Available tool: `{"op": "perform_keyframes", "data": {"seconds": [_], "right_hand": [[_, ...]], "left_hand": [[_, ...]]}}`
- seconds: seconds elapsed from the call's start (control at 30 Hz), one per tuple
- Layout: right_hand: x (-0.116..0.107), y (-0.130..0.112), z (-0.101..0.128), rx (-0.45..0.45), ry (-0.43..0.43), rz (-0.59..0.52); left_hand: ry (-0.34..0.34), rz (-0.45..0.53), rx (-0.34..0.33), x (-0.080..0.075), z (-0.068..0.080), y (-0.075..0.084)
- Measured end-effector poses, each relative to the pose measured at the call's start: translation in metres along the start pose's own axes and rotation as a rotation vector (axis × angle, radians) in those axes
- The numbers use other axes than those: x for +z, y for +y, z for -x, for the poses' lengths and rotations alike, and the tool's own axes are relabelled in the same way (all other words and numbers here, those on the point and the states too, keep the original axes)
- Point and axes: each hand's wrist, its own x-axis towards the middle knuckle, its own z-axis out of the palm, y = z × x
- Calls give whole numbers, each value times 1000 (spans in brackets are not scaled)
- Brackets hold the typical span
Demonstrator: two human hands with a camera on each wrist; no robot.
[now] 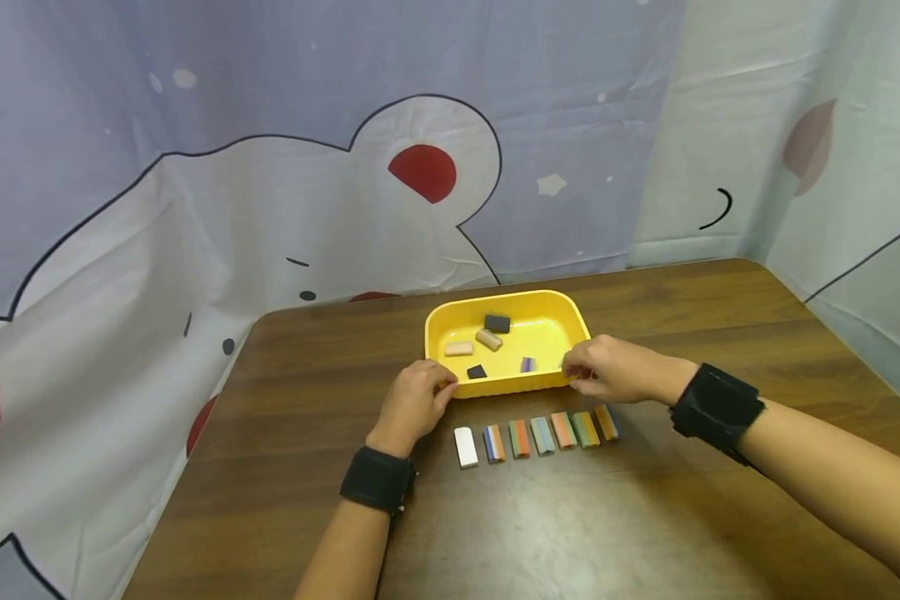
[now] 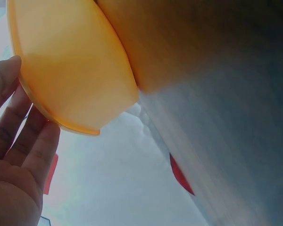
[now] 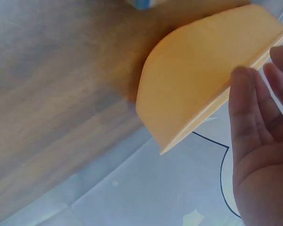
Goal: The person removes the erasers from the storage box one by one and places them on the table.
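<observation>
A yellow tray point(image 1: 506, 297) sits on the brown table point(image 1: 570, 525), with several small erasers inside: a black one point(image 1: 497, 322), a tan one point(image 1: 488, 339), a pink one point(image 1: 458, 348). My left hand point(image 1: 416, 404) grips the tray's near-left corner, fingers curled at the rim. At the near-right corner my right hand point(image 1: 615, 371) pinches the rim. The left wrist view shows the tray's outer wall point(image 2: 70, 61) with my left hand point(image 2: 23, 160) touching its edge. In the right wrist view my right hand point(image 3: 259, 141) reaches the tray's rim point(image 3: 198, 70).
A row of several striped erasers lies just in front of the tray, from a white one point(image 1: 466, 447) at the left to an orange-blue one point(image 1: 607, 421) at the right. A printed cloth backdrop point(image 1: 270, 167) hangs behind and beside the table.
</observation>
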Motion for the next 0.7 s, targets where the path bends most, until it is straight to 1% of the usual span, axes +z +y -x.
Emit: {"op": "perform_keyframes", "data": {"seconds": [0.13,0.27,0.43,0.7], "right_hand": [[-5,4,-17,38,12,49],[-8,8,-33,92,-37,75],[-6,13,-53,156,-149,87],[-2,18,-82,229,-384,108]], "left_hand": [[-3,1,-6,0,0,-1],[-2,8,4,0,0,-1],[7,2,12,1,1,-1],[3,-3,12,1,2,-1]]}}
